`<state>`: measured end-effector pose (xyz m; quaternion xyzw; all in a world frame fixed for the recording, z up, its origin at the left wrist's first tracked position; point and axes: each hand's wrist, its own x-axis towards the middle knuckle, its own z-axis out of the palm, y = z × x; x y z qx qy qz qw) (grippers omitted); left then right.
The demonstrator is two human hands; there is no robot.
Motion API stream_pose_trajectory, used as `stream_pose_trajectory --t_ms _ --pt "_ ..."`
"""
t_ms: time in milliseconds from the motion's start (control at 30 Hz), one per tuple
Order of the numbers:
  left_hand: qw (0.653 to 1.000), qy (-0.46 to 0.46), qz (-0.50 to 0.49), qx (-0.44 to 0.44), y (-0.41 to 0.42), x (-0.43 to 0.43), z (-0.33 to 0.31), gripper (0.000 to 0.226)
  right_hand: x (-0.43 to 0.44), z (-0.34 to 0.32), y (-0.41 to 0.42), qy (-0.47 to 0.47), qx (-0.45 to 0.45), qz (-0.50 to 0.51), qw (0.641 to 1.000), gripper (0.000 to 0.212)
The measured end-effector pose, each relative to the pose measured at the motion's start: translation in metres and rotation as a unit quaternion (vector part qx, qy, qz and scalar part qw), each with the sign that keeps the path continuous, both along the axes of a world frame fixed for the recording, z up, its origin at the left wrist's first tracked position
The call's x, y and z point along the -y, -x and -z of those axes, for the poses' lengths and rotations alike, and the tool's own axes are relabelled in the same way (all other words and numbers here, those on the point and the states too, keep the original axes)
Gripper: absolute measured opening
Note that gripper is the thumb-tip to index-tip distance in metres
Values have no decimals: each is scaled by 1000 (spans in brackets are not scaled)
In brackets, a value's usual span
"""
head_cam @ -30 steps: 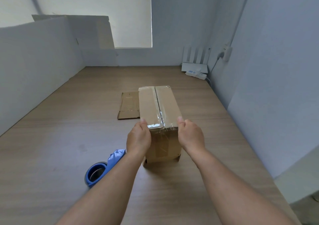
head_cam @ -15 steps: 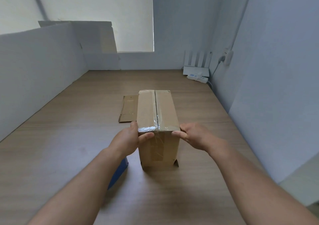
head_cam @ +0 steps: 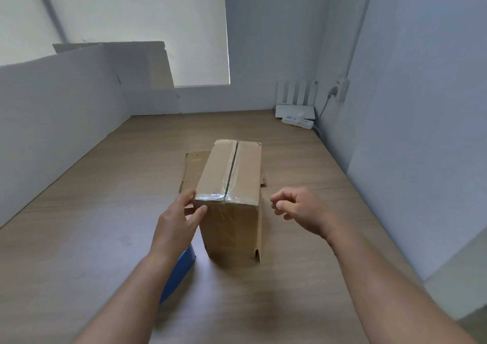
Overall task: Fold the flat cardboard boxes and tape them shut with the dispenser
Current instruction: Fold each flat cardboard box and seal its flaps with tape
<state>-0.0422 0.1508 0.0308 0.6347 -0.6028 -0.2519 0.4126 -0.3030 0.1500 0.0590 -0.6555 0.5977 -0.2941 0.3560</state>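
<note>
Wood-grain table [head_cam: 105,238] fills the head view, closed in by a white partition [head_cam: 52,122] on the left and pale walls behind and to the right. A router [head_cam: 295,98] and a power strip [head_cam: 297,121] sit in the far right corner.

At the middle of the table stands one box [head_cam: 232,175], folded up. Clear tape runs along its top seam and over the near edge onto the front face. By the look of it this box is finished on top; whether its underside is taped cannot be told. Behind it and to its left lies a piece of flat cardboard [head_cam: 193,169], partly hidden by the box and not yet folded, so at least that one remains. The blue tape dispenser [head_cam: 179,272] lies on the table just left of the box, mostly covered by the left forearm.

The left hand [head_cam: 175,219] lightly pinches the box's near left top corner, the thumb on the front face and nearly straight fingers [head_cam: 188,194] on the left side. The right hand [head_cam: 300,212] hangs clear of the box's right side, touching nothing, its fingers loosely curled and empty.
</note>
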Motion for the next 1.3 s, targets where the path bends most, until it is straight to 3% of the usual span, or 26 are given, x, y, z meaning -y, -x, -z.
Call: stream_pose_trajectory --t_ms 133,300,467,667,800,900,1033,1133,1233,1300 --pt "1000 -7 2 -25 1 1 7 19 -3 4 -12 17 25 -4 1000 13" --pt "996 -39 8 -84 0 6 4 21 4 7 -15 50 -96 -21 994 21" --pt "1000 -28 2 5 -7 14 7 13 6 12 -29 122 -240 -53 962 28" --pt "994 54 -12 95 -3 9 28 26 2 14 -29 141 -228 -37 963 25" --pt "999 9 22 43 -7 14 29 27 6 8 -25 109 -246 -45 962 40" --pt "997 -13 31 65 -13 19 23 30 9 5 -26 94 -242 -54 964 40" --pt "970 -24 20 241 -5 17 15 39 6 8 -34 83 -243 -40 966 27" --pt "942 -85 -16 324 18 13 4 51 2 10 -50 99 -317 -10 943 21" --pt "941 -103 -45 320 29 14 4 56 -2 12 -65 115 -375 70 917 43" --pt "957 -76 -51 275 22 16 9 53 -2 15 -65 118 -372 87 917 45"
